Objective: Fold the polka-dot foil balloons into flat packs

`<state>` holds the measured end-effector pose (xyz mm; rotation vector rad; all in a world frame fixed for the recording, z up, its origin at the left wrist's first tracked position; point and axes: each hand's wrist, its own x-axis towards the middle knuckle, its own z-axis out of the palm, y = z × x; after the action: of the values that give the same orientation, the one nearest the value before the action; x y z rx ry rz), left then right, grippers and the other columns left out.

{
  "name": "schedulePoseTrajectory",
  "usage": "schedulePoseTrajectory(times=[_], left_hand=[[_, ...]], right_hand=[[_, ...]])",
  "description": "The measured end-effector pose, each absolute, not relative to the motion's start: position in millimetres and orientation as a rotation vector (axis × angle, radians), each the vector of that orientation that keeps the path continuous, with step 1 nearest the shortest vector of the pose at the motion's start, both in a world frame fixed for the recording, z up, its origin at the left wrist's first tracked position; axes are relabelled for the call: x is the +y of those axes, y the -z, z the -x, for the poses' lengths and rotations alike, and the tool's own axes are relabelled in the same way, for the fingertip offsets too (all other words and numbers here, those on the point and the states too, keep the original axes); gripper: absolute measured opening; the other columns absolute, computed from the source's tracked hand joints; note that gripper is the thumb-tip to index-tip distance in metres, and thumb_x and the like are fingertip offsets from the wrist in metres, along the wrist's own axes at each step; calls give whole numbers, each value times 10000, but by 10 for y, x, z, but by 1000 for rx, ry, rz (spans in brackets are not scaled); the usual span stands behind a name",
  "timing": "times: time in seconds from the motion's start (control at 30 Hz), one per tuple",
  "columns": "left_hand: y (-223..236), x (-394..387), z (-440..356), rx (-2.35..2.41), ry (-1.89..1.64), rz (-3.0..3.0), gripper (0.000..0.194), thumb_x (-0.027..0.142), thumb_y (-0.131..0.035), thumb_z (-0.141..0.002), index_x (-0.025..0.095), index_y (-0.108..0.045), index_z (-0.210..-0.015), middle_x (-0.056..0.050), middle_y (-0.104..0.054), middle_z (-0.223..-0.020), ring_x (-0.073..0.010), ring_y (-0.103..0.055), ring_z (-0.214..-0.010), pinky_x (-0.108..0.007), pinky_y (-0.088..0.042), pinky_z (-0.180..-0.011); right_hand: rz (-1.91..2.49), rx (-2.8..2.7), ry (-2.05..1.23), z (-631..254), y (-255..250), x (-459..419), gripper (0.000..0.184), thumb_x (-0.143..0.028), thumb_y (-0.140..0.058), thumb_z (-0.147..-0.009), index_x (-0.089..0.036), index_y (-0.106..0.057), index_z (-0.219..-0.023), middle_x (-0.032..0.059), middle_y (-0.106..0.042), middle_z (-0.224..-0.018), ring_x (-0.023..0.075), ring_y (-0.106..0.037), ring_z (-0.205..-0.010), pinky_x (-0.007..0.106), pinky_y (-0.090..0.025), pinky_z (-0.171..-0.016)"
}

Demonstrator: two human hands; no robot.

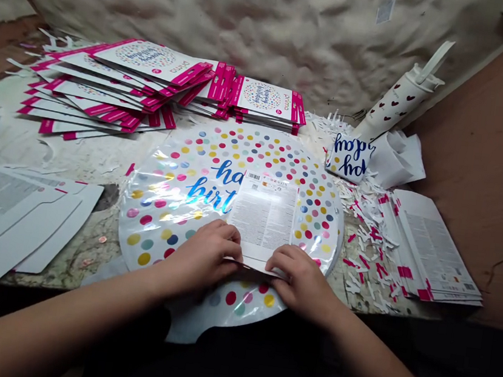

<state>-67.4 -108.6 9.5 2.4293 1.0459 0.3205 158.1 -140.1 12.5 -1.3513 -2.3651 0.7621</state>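
A printed card sleeve, covered in small text with a barcode at its top, lies over a round foil balloon. My left hand grips the sleeve's near left edge between thumb and fingers. At the near right corner my right hand pinches the same edge. The balloon is flat and white with coloured dots and blue lettering, partly hidden by the sleeve. Its near rim hangs over the table's front edge, and other flat sheets show beneath it.
Pink-and-white packets are piled at the back left, beside a neater stack. Unfolded cards lie left. To the right are a white tumbler, a folded balloon, paper scraps and more card sleeves against a brown panel.
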Motion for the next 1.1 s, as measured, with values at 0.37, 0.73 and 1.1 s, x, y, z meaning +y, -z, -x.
schedulePoseTrajectory(times=[0.37,0.73,1.1], left_hand=[[48,-1311,816,742,-615,-2978,314,103,-316,-914,150,-583,-1073,-97,-617,-951,-203,-536,-907,-351,-461,-789],[-212,-862,517,1412,74,-2345,133,296,-446,-856,180,-509,-836,-68,-601,-870,-217,-567,-777,-294,-410,-620],[-321,-627,553,1349,149,-2209,379,482,-416,-833,196,-565,-633,-47,-622,-699,-197,-579,-651,-258,-346,-533]], right_hand=[[926,-2498,-49,-1728,109,-1710,245,-102,-479,-856,-97,-573,-1082,134,-628,-936,236,-546,-935,379,-483,-791],[1671,-2464,-404,-1576,-188,-1315,303,-246,-575,-806,-205,-566,-1106,106,-576,-1155,256,-545,-1034,392,-471,-832],[1700,-2365,-386,-1413,-141,-1086,119,-262,-530,-851,-189,-593,-921,57,-610,-914,177,-585,-814,295,-499,-689]])
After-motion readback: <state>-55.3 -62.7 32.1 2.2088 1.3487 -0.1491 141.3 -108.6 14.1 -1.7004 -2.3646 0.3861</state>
